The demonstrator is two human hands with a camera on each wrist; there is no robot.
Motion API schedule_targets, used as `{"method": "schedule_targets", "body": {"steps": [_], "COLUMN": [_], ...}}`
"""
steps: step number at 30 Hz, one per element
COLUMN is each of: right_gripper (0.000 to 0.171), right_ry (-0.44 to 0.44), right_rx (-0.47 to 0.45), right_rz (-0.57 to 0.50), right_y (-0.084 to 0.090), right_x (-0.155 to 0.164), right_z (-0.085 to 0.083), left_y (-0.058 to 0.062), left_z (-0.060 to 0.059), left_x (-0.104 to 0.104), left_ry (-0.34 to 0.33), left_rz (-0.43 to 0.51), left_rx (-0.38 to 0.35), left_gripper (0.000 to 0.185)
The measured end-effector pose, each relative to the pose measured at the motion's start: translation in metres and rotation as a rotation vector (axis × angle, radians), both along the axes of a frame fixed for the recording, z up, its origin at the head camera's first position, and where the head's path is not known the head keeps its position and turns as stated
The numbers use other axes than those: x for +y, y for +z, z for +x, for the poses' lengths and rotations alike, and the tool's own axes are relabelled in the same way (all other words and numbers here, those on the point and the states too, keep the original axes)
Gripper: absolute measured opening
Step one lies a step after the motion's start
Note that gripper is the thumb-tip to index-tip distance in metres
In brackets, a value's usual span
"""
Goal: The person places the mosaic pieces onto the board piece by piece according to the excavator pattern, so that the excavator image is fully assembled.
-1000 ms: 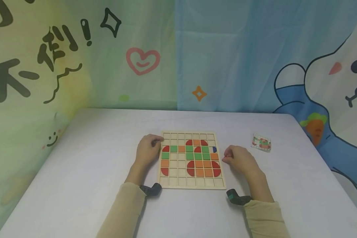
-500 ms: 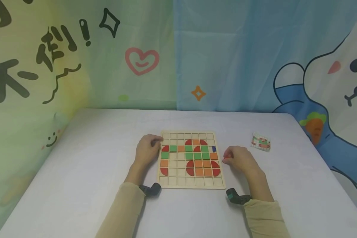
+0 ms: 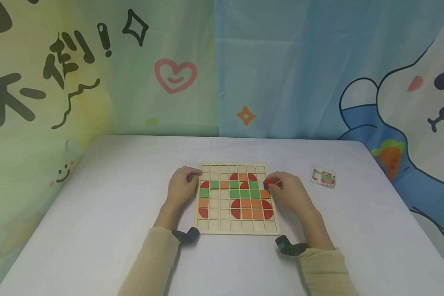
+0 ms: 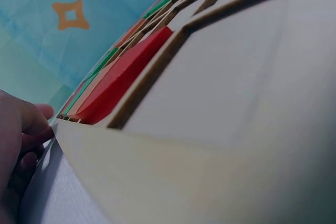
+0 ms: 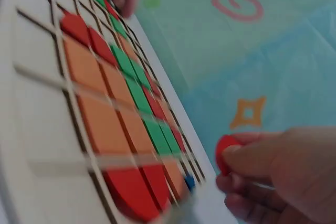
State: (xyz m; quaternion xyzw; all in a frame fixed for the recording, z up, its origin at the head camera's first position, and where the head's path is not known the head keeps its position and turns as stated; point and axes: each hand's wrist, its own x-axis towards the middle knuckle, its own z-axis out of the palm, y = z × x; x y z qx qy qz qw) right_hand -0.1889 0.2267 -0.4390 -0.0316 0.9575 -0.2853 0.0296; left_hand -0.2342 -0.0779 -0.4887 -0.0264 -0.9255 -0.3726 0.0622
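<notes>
A wooden grid board [image 3: 220, 225] lies on the table, holding red rounded tiles, green squares and orange squares in its cells. My left hand [image 3: 182, 185] grips the board's left edge near its far corner; in the left wrist view its fingers [image 4: 37, 121] meet that edge. Between the thumb and finger of my right hand [image 3: 289, 191] is a small red tile [image 5: 226, 153] with a rounded side, held just above the board's right edge. Close beneath it, in the right-hand column, sits a small blue piece [image 3: 265, 186], partly covered by the fingers.
A small card [image 3: 323, 176] printed with a coloured pattern lies on the white table [image 3: 133, 164], right of the board. Dark camera mounts [image 3: 186, 236] sit on both wrists. A printed curtain [image 3: 281, 74] hangs behind the table.
My right hand has moved left and away from me with the red tile, from beside the board to over its right edge by the blue piece. The left hand stays in place.
</notes>
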Motion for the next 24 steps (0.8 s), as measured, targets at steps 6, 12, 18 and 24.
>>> {"method": "schedule_targets", "body": {"steps": [6, 12, 18, 24], "right_gripper": [0.031, 0.012, 0.027, 0.019], "right_ry": [0.136, 0.154, 0.242, 0.281], "right_rx": [0.064, 0.058, 0.067, 0.030], "right_rz": [-0.031, -0.156, -0.160, -0.154], "right_y": [0.002, 0.000, -0.003, -0.006], "right_x": [-0.035, -0.056, -0.074, -0.083], "right_z": [0.004, 0.009, 0.014, 0.018], "left_y": [-0.001, -0.001, -0.001, -0.003], "left_z": [0.000, -0.001, -0.001, -0.002], "left_x": [-0.001, 0.000, 0.000, -0.001], "left_ry": [0.004, 0.002, 0.000, 0.001], "left_rz": [0.004, 0.004, 0.015, 0.019], "left_rx": [0.000, 0.004, 0.008, 0.015], "left_gripper": [0.023, 0.023, 0.023, 0.022]}}
